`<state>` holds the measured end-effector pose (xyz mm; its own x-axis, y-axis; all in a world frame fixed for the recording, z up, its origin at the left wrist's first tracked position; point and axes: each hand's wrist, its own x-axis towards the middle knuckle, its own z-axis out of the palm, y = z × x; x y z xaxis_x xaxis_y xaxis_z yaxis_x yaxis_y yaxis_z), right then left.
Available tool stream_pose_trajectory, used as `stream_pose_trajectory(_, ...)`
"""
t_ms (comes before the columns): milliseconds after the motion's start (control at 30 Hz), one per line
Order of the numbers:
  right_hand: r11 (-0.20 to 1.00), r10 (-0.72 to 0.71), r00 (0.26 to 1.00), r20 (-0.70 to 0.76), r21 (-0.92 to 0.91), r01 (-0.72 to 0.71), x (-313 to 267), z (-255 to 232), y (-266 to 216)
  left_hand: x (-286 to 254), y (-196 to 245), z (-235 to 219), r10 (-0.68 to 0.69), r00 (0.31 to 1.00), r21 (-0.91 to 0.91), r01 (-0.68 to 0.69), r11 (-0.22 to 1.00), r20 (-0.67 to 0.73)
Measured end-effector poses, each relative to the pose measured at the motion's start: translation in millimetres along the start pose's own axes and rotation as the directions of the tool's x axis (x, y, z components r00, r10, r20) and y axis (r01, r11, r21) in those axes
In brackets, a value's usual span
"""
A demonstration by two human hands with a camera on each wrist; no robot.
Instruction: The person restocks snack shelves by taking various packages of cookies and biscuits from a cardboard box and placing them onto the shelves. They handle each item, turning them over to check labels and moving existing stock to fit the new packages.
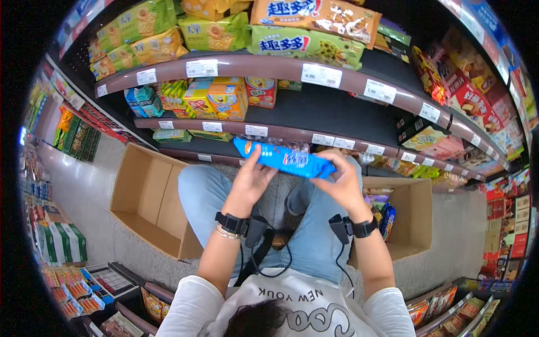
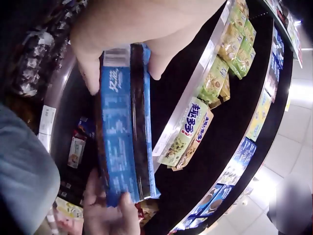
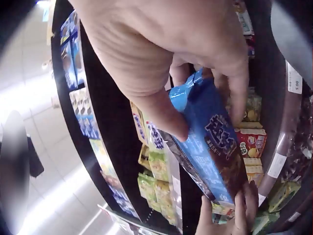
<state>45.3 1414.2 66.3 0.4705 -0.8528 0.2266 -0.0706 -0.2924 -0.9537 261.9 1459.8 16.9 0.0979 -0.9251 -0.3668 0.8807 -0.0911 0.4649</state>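
Note:
A blue snack packet (image 1: 287,159) with white lettering is held level in front of the shelves, over the person's knees. The left hand (image 1: 252,181) grips one end, its thumb lying on the near face. At the other end the right hand (image 1: 342,184) pinches the crimped wrapper between thumb and fingers. Seen from the left wrist, the packet (image 2: 116,132) shows small print, a barcode and a dark stripe along one side. From the right wrist, the packet (image 3: 210,137) shows its lettered face and a brown picture near the far end.
An open cardboard box (image 1: 151,202) stands on the floor left of the legs. Another box (image 1: 412,219), right of them, contains several packets. Ahead, the upper shelf holds green and orange cookie packs (image 1: 309,48); small cartons (image 1: 219,100) stand below. Low racks (image 1: 129,306) lie behind the person.

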Motion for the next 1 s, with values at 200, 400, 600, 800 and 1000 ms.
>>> stream_pose_trajectory(200,0.914,-0.276,0.961,0.013,-0.307,0.266,13,10,-21,-16,19,21,-0.073,0.997,-0.028,0.074,0.997,0.036)
stream_pose_trajectory(400,0.991,-0.033,0.989,-0.141,0.121,0.051,18,6,-5,-21,31,26,0.080,0.995,-0.110,-0.074,0.991,0.052)
stream_pose_trajectory(600,0.838,0.238,0.970,-0.037,0.513,-0.186,24,3,-46,-28,38,50,0.145,0.973,-0.051,-0.138,0.989,0.182)
stream_pose_trajectory(800,0.928,0.076,0.981,-0.177,0.373,-0.004,50,-20,-79,-31,66,100,0.199,0.944,0.233,-0.263,0.936,0.264)
stream_pose_trajectory(1000,0.921,-0.167,0.932,-0.321,0.286,0.264,93,-56,-123,-10,115,163,0.447,0.803,0.359,-0.583,0.729,0.394)
